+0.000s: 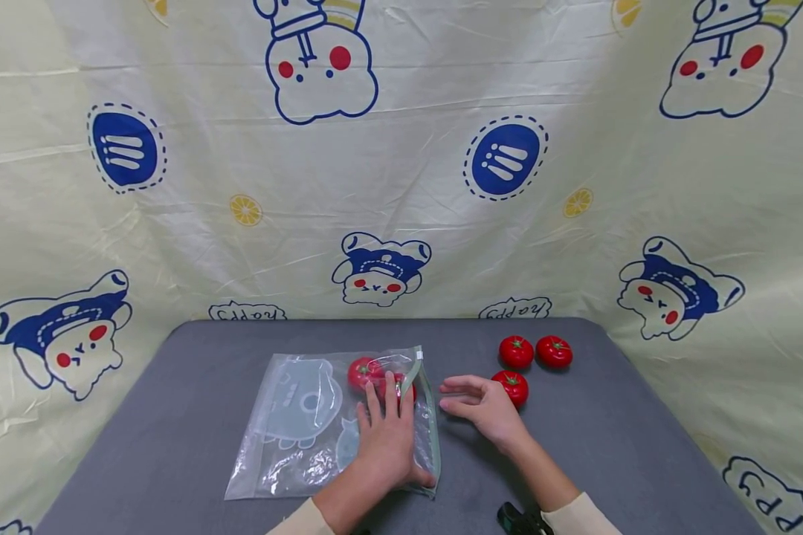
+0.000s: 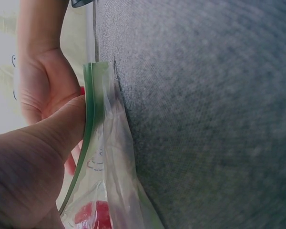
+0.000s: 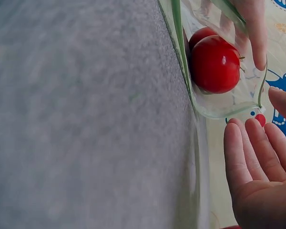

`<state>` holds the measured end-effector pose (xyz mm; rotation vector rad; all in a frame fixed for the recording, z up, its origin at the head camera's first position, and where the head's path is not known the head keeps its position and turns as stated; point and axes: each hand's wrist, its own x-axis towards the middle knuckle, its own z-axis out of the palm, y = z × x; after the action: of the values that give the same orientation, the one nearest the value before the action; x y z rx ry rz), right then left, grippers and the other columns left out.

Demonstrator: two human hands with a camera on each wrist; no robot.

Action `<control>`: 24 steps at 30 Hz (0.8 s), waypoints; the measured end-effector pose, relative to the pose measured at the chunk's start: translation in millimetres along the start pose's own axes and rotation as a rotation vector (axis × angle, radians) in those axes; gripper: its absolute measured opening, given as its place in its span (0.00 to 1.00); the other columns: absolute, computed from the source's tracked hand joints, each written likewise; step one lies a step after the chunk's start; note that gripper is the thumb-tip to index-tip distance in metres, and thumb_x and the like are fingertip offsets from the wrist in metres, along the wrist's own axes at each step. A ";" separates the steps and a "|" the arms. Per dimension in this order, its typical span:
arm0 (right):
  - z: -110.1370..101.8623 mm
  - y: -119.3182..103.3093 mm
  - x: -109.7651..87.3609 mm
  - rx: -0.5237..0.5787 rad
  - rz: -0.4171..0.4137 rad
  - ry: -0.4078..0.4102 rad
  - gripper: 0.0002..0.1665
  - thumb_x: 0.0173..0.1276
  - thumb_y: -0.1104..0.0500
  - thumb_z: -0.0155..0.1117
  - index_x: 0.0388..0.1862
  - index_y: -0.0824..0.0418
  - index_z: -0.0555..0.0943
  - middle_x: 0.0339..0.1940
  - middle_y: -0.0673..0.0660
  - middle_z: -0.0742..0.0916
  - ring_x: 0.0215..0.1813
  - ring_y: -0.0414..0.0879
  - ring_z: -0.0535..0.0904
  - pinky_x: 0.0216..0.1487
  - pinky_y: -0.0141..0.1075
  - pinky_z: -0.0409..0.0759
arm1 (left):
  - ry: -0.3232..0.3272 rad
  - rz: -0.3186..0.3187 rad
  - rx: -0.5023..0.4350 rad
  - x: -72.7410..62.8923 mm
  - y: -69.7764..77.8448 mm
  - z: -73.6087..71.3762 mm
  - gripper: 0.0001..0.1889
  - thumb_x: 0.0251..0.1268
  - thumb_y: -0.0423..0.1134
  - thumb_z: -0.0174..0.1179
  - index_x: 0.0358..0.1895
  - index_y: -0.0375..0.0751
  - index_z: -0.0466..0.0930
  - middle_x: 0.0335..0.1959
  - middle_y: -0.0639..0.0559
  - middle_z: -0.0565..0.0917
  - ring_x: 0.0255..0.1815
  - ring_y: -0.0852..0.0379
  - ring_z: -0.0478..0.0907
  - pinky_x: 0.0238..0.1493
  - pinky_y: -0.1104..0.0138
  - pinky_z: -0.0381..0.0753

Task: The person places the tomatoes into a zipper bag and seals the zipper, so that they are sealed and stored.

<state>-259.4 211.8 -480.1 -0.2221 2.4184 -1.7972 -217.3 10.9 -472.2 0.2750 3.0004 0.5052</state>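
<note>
A clear zip bag [image 1: 294, 475] with pale printed shapes lies flat, its green-edged mouth [image 3: 219, 113] facing right and gaping. Two red tomatoes sit inside near the mouth, the front one [image 3: 214, 64] partly covering the other [image 3: 200, 36] in the right wrist view. My left hand [image 1: 387, 438] lies over the bag with fingers spread on top; its thumb hooks the upper lip at the green strip [image 2: 89, 109] and holds it raised. Just right of the mouth, my right hand [image 1: 485, 412] hovers with relaxed fingers toward the bag, holding nothing.
Three more tomatoes are on the grey table [image 1: 194, 416] beyond my right hand: one at the back [image 1: 516, 351], one farther right [image 1: 554, 352], and one nearer [image 1: 514, 388], partly behind that hand. A patterned curtain [image 1: 421, 171] hangs behind the table.
</note>
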 end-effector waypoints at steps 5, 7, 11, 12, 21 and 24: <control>-4.8 2.2 -4.3 0.006 -0.033 0.028 0.30 0.65 0.56 0.76 0.63 0.67 0.80 0.58 0.67 0.88 0.53 0.50 0.90 0.53 0.32 0.86 | -0.001 -0.004 0.008 0.1 0.2 0.4 0.76 0.20 0.67 0.86 0.81 0.46 0.53 0.86 0.39 0.41 0.84 0.26 0.36 0.78 0.34 0.52; -6.6 4.0 -5.1 0.010 -0.043 0.047 0.30 0.64 0.56 0.77 0.62 0.67 0.81 0.58 0.67 0.88 0.52 0.48 0.90 0.52 0.30 0.86 | -0.002 -0.008 0.008 0.1 0.4 0.3 0.76 0.20 0.67 0.86 0.81 0.46 0.53 0.86 0.39 0.41 0.84 0.26 0.36 0.78 0.34 0.52; -10.5 6.1 -7.7 0.018 -0.051 0.076 0.29 0.64 0.55 0.77 0.61 0.66 0.82 0.58 0.68 0.88 0.50 0.44 0.90 0.51 0.28 0.85 | -0.014 -0.018 0.003 0.5 0.5 0.0 0.75 0.20 0.66 0.86 0.81 0.46 0.54 0.86 0.40 0.41 0.84 0.26 0.36 0.78 0.34 0.51; -11.5 6.0 -8.4 0.022 -0.049 0.083 0.29 0.63 0.55 0.77 0.61 0.66 0.82 0.58 0.68 0.88 0.50 0.43 0.90 0.51 0.28 0.85 | -0.016 -0.020 0.001 0.7 0.5 0.1 0.75 0.20 0.66 0.86 0.81 0.46 0.54 0.86 0.40 0.41 0.84 0.26 0.36 0.79 0.34 0.51; -20.9 5.9 -17.8 0.033 -0.104 0.152 0.25 0.63 0.58 0.77 0.57 0.67 0.84 0.55 0.70 0.88 0.47 0.40 0.90 0.51 0.27 0.85 | -0.020 -0.019 0.000 0.1 1.0 -0.4 0.73 0.22 0.65 0.85 0.81 0.47 0.55 0.86 0.40 0.41 0.84 0.27 0.37 0.78 0.34 0.52; -23.6 5.4 -21.6 0.022 -0.127 0.184 0.24 0.63 0.58 0.78 0.56 0.66 0.85 0.52 0.68 0.89 0.47 0.39 0.90 0.51 0.26 0.84 | -0.015 -0.014 0.005 -0.6 1.2 -0.8 0.73 0.22 0.66 0.85 0.80 0.47 0.55 0.86 0.40 0.42 0.84 0.26 0.38 0.78 0.34 0.53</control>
<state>-242.7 239.7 -478.3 -0.2222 2.5594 -1.9787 -216.7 11.7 -471.0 0.2561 2.9876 0.4917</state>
